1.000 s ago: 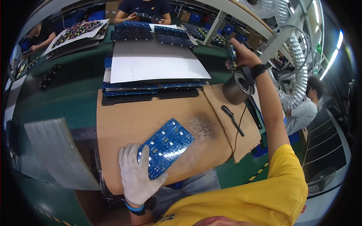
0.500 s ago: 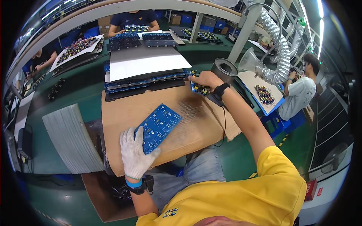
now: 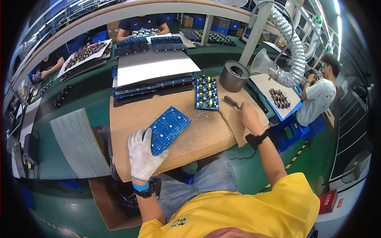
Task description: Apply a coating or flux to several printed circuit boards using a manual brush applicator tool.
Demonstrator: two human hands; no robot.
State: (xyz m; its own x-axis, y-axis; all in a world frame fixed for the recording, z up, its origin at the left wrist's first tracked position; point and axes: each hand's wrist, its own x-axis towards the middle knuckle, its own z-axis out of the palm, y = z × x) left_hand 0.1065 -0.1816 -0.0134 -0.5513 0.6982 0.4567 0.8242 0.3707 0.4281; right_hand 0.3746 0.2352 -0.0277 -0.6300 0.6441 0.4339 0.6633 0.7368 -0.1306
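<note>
In a white knitted glove, my left hand (image 3: 145,154) grips the lower left edge of a bare-sided blue circuit board (image 3: 170,129), tilted over the cardboard. My bare right hand (image 3: 251,117) is closed around a small dark-headed brush (image 3: 231,102), its head pointing up and left. Between the two hands, farther off, a populated circuit board (image 3: 206,93) with yellow parts lies face up on the cardboard (image 3: 186,146). A grey metal can (image 3: 235,76) stands just beyond the brush.
Behind the cardboard, boards are stacked with a white sheet (image 3: 156,67) on top. Grey corrugated sheets (image 3: 79,142) lean at left. A silver extraction hose (image 3: 291,59) hangs at right. A co-worker (image 3: 317,97) sits at right; others work across the bench.
My right hand has let go of the populated board, which now lies on the cardboard, and has moved nearer and right, with the brush now in it. My left hand still holds its board.
</note>
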